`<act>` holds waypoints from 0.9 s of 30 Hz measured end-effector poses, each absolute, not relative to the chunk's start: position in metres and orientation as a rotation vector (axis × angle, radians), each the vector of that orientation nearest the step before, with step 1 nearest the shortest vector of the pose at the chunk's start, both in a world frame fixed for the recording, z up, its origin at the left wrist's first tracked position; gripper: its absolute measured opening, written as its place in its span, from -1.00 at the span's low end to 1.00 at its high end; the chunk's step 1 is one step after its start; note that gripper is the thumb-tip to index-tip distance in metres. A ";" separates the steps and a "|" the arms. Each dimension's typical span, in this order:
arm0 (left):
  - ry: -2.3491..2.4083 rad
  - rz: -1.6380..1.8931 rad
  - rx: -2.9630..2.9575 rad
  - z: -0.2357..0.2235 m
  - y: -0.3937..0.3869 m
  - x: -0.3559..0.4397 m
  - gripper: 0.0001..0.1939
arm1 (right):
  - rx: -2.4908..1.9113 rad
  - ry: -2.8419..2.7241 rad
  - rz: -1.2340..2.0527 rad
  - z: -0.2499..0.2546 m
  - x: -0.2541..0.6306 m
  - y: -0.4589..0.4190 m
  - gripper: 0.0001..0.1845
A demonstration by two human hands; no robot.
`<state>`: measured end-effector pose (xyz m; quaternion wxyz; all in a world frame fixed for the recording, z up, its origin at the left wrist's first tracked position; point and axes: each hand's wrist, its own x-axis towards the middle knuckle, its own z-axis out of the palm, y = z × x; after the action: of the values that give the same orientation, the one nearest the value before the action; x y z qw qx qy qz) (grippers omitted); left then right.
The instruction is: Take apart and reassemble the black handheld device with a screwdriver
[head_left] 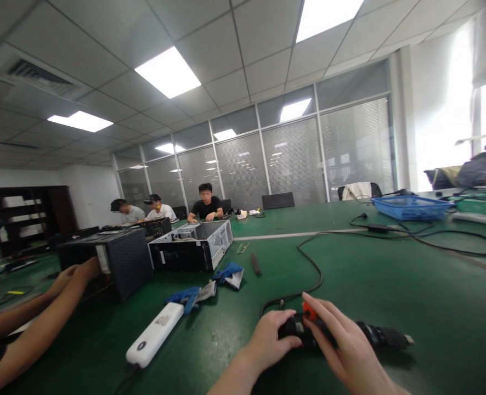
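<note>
My left hand (270,336) is closed around the near left end of a long black tool-like object (368,333) lying on the green table. My right hand (345,343) pinches a small red-orange piece (309,310) on top of this object between thumb and fingers. A dark block with a short metal tip (408,340) forms the object's right end. Its middle is hidden behind my right hand, so its exact kind is unclear. Just beyond my hands, a black cable (319,274) curls across the tabletop.
Left of my hands lie a white power strip (154,336) and blue-grey work gloves (189,296). A brown bar (255,264) rests farther off. An opened computer case (185,255) stands near a dark case (131,263), into which another person's arms (57,299) reach. A blue basket (411,207) sits far right.
</note>
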<state>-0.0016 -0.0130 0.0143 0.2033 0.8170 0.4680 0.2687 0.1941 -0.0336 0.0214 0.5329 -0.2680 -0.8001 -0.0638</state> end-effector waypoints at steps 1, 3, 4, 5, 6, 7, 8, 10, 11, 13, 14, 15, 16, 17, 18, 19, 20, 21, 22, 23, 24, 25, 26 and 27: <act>1.308 0.749 2.277 0.014 -0.013 -0.002 -0.44 | -0.634 -1.903 -0.158 0.022 0.194 -0.034 -0.47; 1.312 0.749 2.276 0.014 -0.013 -0.002 -0.44 | -0.632 -1.887 -0.176 0.022 0.194 -0.035 -0.48; 1.315 0.748 2.277 0.014 -0.013 -0.002 -0.45 | -0.634 -1.879 -0.185 0.022 0.194 -0.035 -0.50; 1.316 0.745 2.278 0.014 -0.013 -0.002 -0.45 | -0.639 -1.874 -0.190 0.022 0.194 -0.035 -0.52; 1.316 0.741 2.279 0.014 -0.013 -0.002 -0.45 | -0.644 -1.869 -0.191 0.022 0.194 -0.034 -0.54; 1.315 0.738 2.280 0.014 -0.013 -0.002 -0.45 | -0.647 -1.869 -0.188 0.022 0.194 -0.034 -0.55; 1.312 0.736 2.282 0.014 -0.013 -0.002 -0.44 | -0.650 -1.871 -0.183 0.022 0.195 -0.034 -0.56; 1.300 0.738 2.289 0.014 -0.013 -0.002 -0.44 | -0.653 -1.887 -0.172 0.022 0.195 -0.033 -0.55; 1.295 0.742 2.293 0.014 -0.013 -0.002 -0.44 | -0.653 -1.893 -0.172 0.021 0.196 -0.033 -0.54; 1.288 0.750 2.300 0.014 -0.013 -0.002 -0.45 | -0.643 -1.906 -0.176 0.021 0.195 -0.034 -0.51; 1.288 0.751 2.301 0.013 -0.012 -0.002 -0.46 | -0.633 -1.909 -0.181 0.020 0.194 -0.034 -0.50; 1.288 0.749 2.301 0.013 -0.012 -0.002 -0.46 | -0.624 -1.908 -0.186 0.020 0.194 -0.035 -0.49; 1.287 0.750 2.300 0.012 -0.012 -0.002 -0.46 | -0.619 -1.905 -0.193 0.020 0.194 -0.035 -0.49; 1.285 0.753 2.296 0.011 -0.011 -0.003 -0.46 | -0.622 -1.900 -0.201 0.019 0.193 -0.034 -0.49; 1.281 0.761 2.292 0.010 -0.010 -0.003 -0.46 | -0.631 -1.892 -0.210 0.019 0.193 -0.034 -0.50; 1.276 0.774 2.285 0.009 -0.010 -0.003 -0.45 | -0.643 -1.881 -0.217 0.019 0.194 -0.033 -0.50; 1.271 0.790 2.279 0.008 -0.009 -0.003 -0.43 | -0.655 -1.871 -0.220 0.019 0.194 -0.032 -0.51; 1.268 0.805 2.273 0.006 -0.008 -0.003 -0.42 | -0.665 -1.865 -0.219 0.019 0.195 -0.031 -0.52; 1.265 0.818 2.269 0.005 -0.007 -0.004 -0.41 | -0.671 -1.865 -0.212 0.020 0.196 -0.031 -0.53; 1.263 0.828 2.268 0.004 -0.006 -0.004 -0.39 | -0.675 -1.866 -0.204 0.020 0.196 -0.030 -0.53; 1.259 0.836 2.269 0.003 -0.006 -0.005 -0.39 | -0.678 -1.870 -0.196 0.020 0.196 -0.030 -0.53; 1.252 0.841 2.272 0.003 -0.006 -0.005 -0.38 | -0.681 -1.875 -0.192 0.020 0.196 -0.031 -0.52; 1.244 0.847 2.274 0.003 -0.006 -0.005 -0.38 | -0.682 -1.880 -0.192 0.020 0.196 -0.032 -0.50; 1.237 0.850 2.274 0.002 -0.006 -0.005 -0.38 | -0.682 -1.882 -0.196 0.019 0.195 -0.033 -0.48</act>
<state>-0.0053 -0.0057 0.0025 0.2070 0.8165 0.4442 0.3053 0.1952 -0.0325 0.0193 0.5354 -0.2862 -0.7904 -0.0824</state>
